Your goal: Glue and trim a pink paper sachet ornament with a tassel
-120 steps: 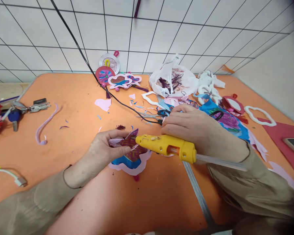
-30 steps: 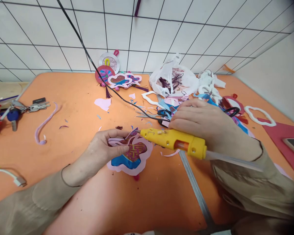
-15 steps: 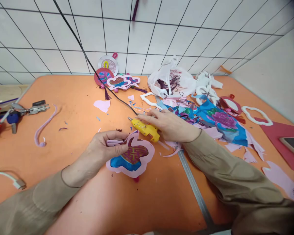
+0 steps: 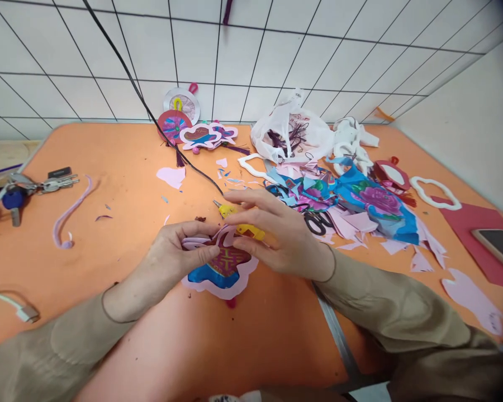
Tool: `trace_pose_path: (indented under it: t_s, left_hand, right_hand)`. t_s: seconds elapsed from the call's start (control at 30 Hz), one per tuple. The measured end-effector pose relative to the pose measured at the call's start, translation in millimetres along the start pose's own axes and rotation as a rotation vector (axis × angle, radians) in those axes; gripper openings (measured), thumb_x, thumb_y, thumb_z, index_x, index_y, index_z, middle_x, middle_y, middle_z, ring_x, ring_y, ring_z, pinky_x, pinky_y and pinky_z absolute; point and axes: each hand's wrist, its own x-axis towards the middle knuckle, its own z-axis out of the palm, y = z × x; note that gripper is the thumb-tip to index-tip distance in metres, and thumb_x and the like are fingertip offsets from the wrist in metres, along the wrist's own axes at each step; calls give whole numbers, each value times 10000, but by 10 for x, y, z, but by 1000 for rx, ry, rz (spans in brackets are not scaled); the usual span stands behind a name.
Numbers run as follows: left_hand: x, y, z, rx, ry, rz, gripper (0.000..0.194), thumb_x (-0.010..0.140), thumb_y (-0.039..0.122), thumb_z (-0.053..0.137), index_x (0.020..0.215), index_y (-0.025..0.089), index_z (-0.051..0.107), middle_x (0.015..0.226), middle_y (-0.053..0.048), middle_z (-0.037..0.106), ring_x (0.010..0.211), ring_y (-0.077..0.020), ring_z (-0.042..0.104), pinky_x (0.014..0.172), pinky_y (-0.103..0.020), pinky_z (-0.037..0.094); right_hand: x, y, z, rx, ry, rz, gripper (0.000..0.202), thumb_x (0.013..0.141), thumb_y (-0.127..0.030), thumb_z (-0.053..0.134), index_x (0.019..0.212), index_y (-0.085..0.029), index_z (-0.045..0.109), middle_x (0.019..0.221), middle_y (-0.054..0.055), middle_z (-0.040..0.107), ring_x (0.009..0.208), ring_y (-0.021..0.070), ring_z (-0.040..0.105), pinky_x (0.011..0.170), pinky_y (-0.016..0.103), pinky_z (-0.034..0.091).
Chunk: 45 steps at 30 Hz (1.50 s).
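My left hand point(image 4: 180, 248) pinches the upper left edge of a flower-like ornament point(image 4: 213, 276). The ornament has brown-and-gold patterned fabric, a blue lower part and a pale pink border; its upper pink edge is lifted. Over its upper right side is my right hand point(image 4: 283, 234), thumb and fingers apart near that raised edge; whether they touch it is unclear. Just behind the ornament a yellow glue gun point(image 4: 254, 231) lies on the table, partly covered by my right fingers, its metal nozzle pointing left.
A black cord point(image 4: 129, 78) crosses from upper left to the glue gun. Finished ornaments point(image 4: 201, 135) and a white plastic bag point(image 4: 314, 137) stand by the tiled wall. Fabric scraps point(image 4: 373, 195) and scissors point(image 4: 318, 222) lie right, a phone point(image 4: 497, 249) beyond. Keys point(image 4: 14, 198) lie left.
My right hand has let go of the glue gun and moved left and toward me, over the ornament. My left hand keeps its hold on the ornament.
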Motion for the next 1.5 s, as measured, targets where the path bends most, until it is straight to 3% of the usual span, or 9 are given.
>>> trace_pose_path:
  t_s: [0.17, 0.5, 0.7, 0.9, 1.5]
  left_hand:
    - [-2, -8, 20, 2, -24, 6, 179, 746, 227, 777, 921, 204, 744, 829, -15, 785, 758, -158, 743, 714, -208, 600]
    - [-17, 26, 30, 1, 30, -19, 191, 731, 222, 785, 917, 200, 751, 806, -14, 785, 734, -159, 745, 683, -196, 597]
    - [-16, 43, 34, 36, 94, -27, 219, 687, 202, 807, 898, 183, 752, 804, -24, 785, 734, -174, 745, 677, -209, 596]
    - [-4, 43, 45, 81, 69, -19, 235, 688, 237, 801, 908, 174, 748, 816, -48, 783, 738, -215, 744, 692, -286, 607]
    - [12, -40, 7, 57, 49, 19, 162, 752, 310, 763, 856, 186, 768, 855, -48, 781, 769, -192, 735, 710, -259, 591]
  right_hand:
    - [-27, 2, 109, -9, 36, -16, 105, 863, -126, 576, 943, -191, 598, 1204, 137, 623, 1076, 208, 603, 923, 391, 522]
    - [-23, -4, 77, 10, 29, -28, 63, 836, -113, 602, 811, -171, 600, 1150, 151, 647, 1004, 202, 621, 870, 371, 528]
    - [-13, -56, 29, 198, -25, 148, 81, 783, -115, 611, 738, -179, 589, 1185, 137, 643, 1042, 209, 628, 893, 373, 518]
    - [14, -47, 39, 290, -64, 316, 112, 730, -85, 608, 698, -189, 580, 1180, 115, 656, 1102, 227, 625, 953, 411, 486]
    - [15, 0, 93, 273, -53, 327, 106, 787, -175, 646, 699, -181, 587, 1099, 125, 686, 1058, 214, 648, 913, 389, 509]
